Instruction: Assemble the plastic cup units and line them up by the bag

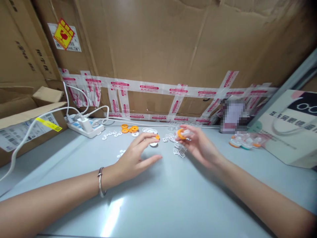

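My right hand (201, 145) is pinched around a round orange piece (182, 134) with a clear part on it, raised above the table. Thumb and fingers of my left hand (138, 153) are spread apart, palm down. A small orange piece (157, 137) shows at its fingertips, and a white disc (153, 144) lies just under them. White openwork plastic pieces (179, 152) are scattered between the two hands. Behind the left hand are white rings (146, 130) and several orange rings (133, 129). Small white parts (121, 153) lie beside the left wrist, partly hidden.
More small white parts (112, 134) lie at the left, near a white power strip (86, 127) with cables. Finished-looking clear-topped round pieces (244, 140) sit at the right by a white printed box (289, 129). Cardboard (148, 43) walls the back; an open carton (29, 129) stands left.
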{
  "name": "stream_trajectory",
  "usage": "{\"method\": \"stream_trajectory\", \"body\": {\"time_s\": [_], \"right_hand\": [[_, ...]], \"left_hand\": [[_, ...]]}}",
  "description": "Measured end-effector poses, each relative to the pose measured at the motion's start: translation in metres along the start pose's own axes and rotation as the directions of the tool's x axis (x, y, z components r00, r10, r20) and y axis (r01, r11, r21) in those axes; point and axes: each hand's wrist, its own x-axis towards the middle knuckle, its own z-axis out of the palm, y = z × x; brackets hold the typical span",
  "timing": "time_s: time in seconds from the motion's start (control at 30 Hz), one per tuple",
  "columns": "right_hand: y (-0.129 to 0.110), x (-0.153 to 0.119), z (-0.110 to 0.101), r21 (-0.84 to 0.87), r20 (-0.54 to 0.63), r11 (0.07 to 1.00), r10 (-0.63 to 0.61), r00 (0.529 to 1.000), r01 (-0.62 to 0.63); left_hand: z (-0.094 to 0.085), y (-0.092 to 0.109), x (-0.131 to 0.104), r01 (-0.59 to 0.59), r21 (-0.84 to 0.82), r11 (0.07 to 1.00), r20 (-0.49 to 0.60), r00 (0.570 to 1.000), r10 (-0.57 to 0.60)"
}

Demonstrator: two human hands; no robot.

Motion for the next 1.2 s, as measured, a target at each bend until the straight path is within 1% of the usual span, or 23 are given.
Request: {"method": "stream_trajectory", "body": {"time_s": [0.07,0.1,0.13,0.17,0.27,0.3,0.33,0.37,0.4,0.43,0.47,0.5,0.57,0.63,0.73,0.83,0.9,1.0,1.03,1.07,1.1,1.13,1.2], "right_hand": [[-0.016,0.022,-0.033,-0.022,-0.125,0.998,-0.054,0.991,0.052],[-0.023,0.032,-0.051,-0.101,-0.170,0.993,-0.084,0.982,0.067],[-0.029,0.040,-0.068,-0.265,-0.211,0.961,-0.133,0.968,0.075],[-0.035,0.046,-0.084,-0.485,-0.231,0.873,-0.183,0.955,0.050],[-0.044,0.054,-0.123,-0.664,-0.307,0.747,-0.228,0.924,-0.036],[-0.045,0.055,-0.132,-0.737,-0.325,0.672,-0.252,0.911,-0.077],[-0.045,0.056,-0.140,-0.823,-0.328,0.553,-0.283,0.901,-0.126],[-0.043,0.057,-0.147,-0.911,-0.304,0.372,-0.310,0.901,-0.179],[-0.042,0.059,-0.153,-0.950,-0.278,0.232,-0.322,0.905,-0.210],[-0.039,0.061,-0.157,-0.966,-0.254,0.122,-0.321,0.912,-0.227],[-0.037,0.063,-0.161,-0.973,-0.228,0.036,-0.312,0.922,-0.228],[-0.035,0.064,-0.165,-0.976,-0.203,-0.017,-0.302,0.932,-0.218],[-0.032,0.066,-0.169,-0.969,-0.143,-0.157,-0.284,0.948,-0.193],[-0.031,0.065,-0.170,-0.949,-0.096,-0.266,-0.273,0.957,-0.172],[-0.031,0.063,-0.170,-0.924,-0.080,-0.339,-0.279,0.957,-0.176],[-0.032,0.063,-0.169,-0.883,-0.068,-0.427,-0.297,0.953,-0.196],[-0.033,0.064,-0.169,-0.853,-0.064,-0.475,-0.314,0.947,-0.215],[-0.033,0.062,-0.169,-0.818,-0.071,-0.520,-0.336,0.939,-0.247],[-0.034,0.061,-0.169,-0.808,-0.078,-0.528,-0.343,0.936,-0.260],[-0.034,0.060,-0.169,-0.800,-0.089,-0.533,-0.351,0.932,-0.277],[-0.034,0.059,-0.169,-0.791,-0.103,-0.535,-0.363,0.926,-0.297],[-0.034,0.057,-0.169,-0.782,-0.119,-0.534,-0.376,0.919,-0.320],[-0.033,0.055,-0.169,-0.765,-0.152,-0.528,-0.407,0.901,-0.368]], "left_hand": [[-0.002,-0.005,0.001,0.003,-0.004,1.000,-0.032,0.999,-0.003],[-0.004,-0.008,0.002,0.008,-0.002,1.000,-0.054,0.998,-0.008],[-0.005,-0.010,0.003,0.016,0.002,1.000,-0.078,0.997,-0.016],[-0.006,-0.013,0.004,0.025,0.007,1.000,-0.102,0.994,-0.024],[-0.011,-0.021,0.007,0.061,0.012,0.998,-0.159,0.986,-0.058],[-0.013,-0.024,0.008,0.075,0.011,0.997,-0.172,0.982,-0.072],[-0.014,-0.027,0.008,0.089,0.010,0.996,-0.185,0.979,-0.086],[-0.015,-0.030,0.009,0.101,0.010,0.995,-0.198,0.975,-0.098],[-0.016,-0.033,0.010,0.113,0.010,0.994,-0.209,0.972,-0.108],[-0.016,-0.036,0.011,0.120,0.013,0.993,-0.221,0.969,-0.115],[-0.017,-0.039,0.012,0.126,0.017,0.992,-0.232,0.965,-0.118],[-0.017,-0.041,0.013,0.128,0.024,0.992,-0.242,0.963,-0.118],[-0.018,-0.044,0.014,0.121,0.042,0.992,-0.256,0.961,-0.107],[-0.020,-0.046,0.015,0.104,0.058,0.993,-0.272,0.959,-0.085],[-0.025,-0.049,0.018,0.092,0.076,0.993,-0.299,0.952,-0.065],[-0.035,-0.055,0.022,0.104,0.089,0.991,-0.343,0.937,-0.067],[-0.045,-0.061,0.025,0.126,0.076,0.989,-0.403,0.911,-0.085],[-0.062,-0.075,0.031,0.193,0.058,0.979,-0.517,0.845,-0.136],[-0.068,-0.081,0.032,0.222,0.062,0.973,-0.539,0.828,-0.155],[-0.074,-0.087,0.033,0.254,0.070,0.965,-0.544,0.820,-0.177],[-0.079,-0.094,0.034,0.292,0.084,0.953,-0.524,0.826,-0.207],[-0.085,-0.100,0.034,0.337,0.103,0.936,-0.482,0.840,-0.249],[-0.096,-0.113,0.033,0.440,0.173,0.881,-0.318,0.872,-0.373]]}}
